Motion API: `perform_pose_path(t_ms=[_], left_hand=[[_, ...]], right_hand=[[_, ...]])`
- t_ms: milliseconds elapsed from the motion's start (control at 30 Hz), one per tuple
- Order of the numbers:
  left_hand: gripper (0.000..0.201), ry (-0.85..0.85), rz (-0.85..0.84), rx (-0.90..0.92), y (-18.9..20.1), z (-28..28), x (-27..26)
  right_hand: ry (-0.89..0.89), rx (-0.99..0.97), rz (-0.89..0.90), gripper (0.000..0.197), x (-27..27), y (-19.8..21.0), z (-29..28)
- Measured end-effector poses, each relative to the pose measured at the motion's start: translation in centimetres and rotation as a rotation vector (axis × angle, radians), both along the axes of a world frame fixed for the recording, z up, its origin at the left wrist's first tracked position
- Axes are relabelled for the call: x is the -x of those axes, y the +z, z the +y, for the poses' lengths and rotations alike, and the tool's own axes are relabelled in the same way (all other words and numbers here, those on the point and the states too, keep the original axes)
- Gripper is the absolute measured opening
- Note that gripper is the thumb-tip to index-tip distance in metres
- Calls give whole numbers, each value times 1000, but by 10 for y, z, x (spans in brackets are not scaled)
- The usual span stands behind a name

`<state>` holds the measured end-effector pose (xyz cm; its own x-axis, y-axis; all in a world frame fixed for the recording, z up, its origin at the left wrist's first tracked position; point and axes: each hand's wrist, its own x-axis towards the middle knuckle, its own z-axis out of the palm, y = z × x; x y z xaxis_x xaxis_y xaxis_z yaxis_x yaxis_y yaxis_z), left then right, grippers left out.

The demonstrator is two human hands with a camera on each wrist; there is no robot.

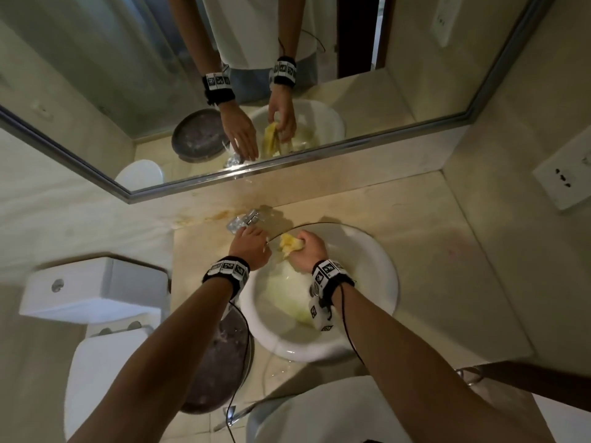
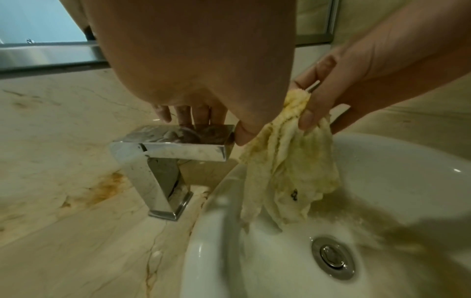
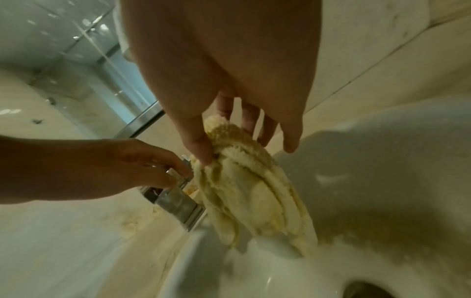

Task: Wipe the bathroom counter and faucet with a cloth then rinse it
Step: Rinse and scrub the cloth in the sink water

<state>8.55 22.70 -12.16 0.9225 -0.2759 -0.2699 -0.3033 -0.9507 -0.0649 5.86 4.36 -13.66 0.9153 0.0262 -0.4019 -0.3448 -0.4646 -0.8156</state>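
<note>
Two hands work at the round white ceramic basin [image 1: 377, 260] set on the beige marble counter [image 1: 447, 238]. Right hand [image 1: 306, 249] pinches the bunched top of a damp yellow terry cloth [image 2: 285, 171] between thumb and fingers, so the cloth hangs below the hand into the basin, just beside the spout end of the square chrome faucet [image 2: 163, 161]. Left hand [image 1: 251, 246] lies over the faucet's flat top lever, fingers fairly straight above it and thumb at its end; whether they press it is hard to tell. Rust-orange stains mark the counter around the faucet's base. Low in the basin sits the chrome drain plug [image 2: 332, 258].
</note>
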Motion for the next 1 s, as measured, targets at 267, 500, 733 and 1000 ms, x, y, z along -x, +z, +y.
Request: perform_pose_path(t_ms=[267,500,733,1000], left_hand=[[57,-47,31,57,-9,14,-13],[61,-33,25,122,-18,17,-21],[43,-10,58,193,-13,14,-41],[37,77,89,200,-11,4,-48]], right_hand=[[-189,-107,102,14,21,-31,10],[-199,-221,172,27,26,-41,6],[-169,-206,188,33,30,-40,10],[-170,-207,127,23,44,-35,20]])
